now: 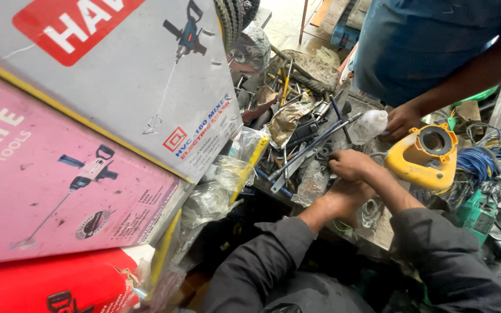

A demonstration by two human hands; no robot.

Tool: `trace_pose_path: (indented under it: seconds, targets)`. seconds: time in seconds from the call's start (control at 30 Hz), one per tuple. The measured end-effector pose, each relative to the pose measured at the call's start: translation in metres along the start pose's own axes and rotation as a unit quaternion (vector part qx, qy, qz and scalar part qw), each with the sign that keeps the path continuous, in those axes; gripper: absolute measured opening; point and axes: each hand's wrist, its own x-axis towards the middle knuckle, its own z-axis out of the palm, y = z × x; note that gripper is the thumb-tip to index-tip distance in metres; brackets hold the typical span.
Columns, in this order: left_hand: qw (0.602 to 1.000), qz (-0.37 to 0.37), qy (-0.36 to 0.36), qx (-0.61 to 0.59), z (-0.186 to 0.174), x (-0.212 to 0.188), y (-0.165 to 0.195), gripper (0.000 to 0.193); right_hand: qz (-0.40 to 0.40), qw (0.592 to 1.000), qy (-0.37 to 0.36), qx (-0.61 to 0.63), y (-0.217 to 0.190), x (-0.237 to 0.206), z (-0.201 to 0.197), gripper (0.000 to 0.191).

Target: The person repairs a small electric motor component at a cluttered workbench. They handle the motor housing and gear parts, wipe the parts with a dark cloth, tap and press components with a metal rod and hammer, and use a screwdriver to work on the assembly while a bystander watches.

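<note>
Right hand (350,164), seen from the head camera, is curled closed with its fingertips down among the jumble of metal tools (305,148) on the cluttered workbench (378,229); exactly what it pinches there is too small and tangled to tell. Left hand (343,200) lies just below and partly under the right wrist, its fingers hidden, so whether it is open or closed cannot be told. Both forearms come out of dark grey sleeves (262,261) from the bottom of the view. Just to the right of the right hand sits a yellow power-tool housing (424,156) with a round opening at its top, resting on the bench beside a coil of blue wire (482,165). A white plastic bottle (368,126) lies tilted just above the hands, and another person's hand (402,120) rests against it; that person, in a blue shirt (418,40), stands at the far side of the bench. Long grey rods and wrenches lie crossed in the heap, pointing toward the bottle. At the left stand stacked cartons: a grey box (117,75) with a mixer picture on top, a pink box (59,185) below it, and a red box (47,284) at the bottom. Crumpled clear plastic bags (215,191) fill the gap between the cartons and the tools.
</note>
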Motion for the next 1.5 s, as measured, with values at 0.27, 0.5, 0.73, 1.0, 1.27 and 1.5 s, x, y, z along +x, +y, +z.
trace_pose_path:
  seconds: [0.27, 0.5, 0.73, 1.0, 1.27, 1.5]
  targets:
    - [0.993, 0.075, 0.087, 0.037, 0.017, 0.003, -0.014, 0.105, -0.014, 1.0, 0.023, -0.008, 0.013, -0.004, 0.004, 0.049]
    - [0.999, 0.006, -0.016, 0.044, 0.019, 0.004, -0.014, 0.09, -0.018, 0.998, 0.031, -0.051, 0.024, -0.004, 0.018, 0.044]
    - [0.999, 0.0, -0.033, 0.039, 0.014, 0.005, -0.01, 0.093, 0.0, 0.997, 0.021, -0.077, 0.027, -0.008, 0.015, 0.041]
    - [0.999, 0.0, -0.028, 0.018, 0.014, 0.001, -0.014, 0.102, 0.02, 0.988, 0.151, 0.027, 0.045, -0.039, 0.003, 0.038]
    - [1.0, -0.016, -0.02, 0.003, 0.026, -0.005, -0.019, 0.124, 0.13, 0.892, 0.304, 0.309, 0.096, -0.135, 0.092, 0.041]
    - [1.0, -0.017, -0.02, -0.004, 0.026, -0.007, -0.025, 0.12, 0.103, 0.944, 0.19, 0.248, 0.088, -0.121, 0.159, 0.048]
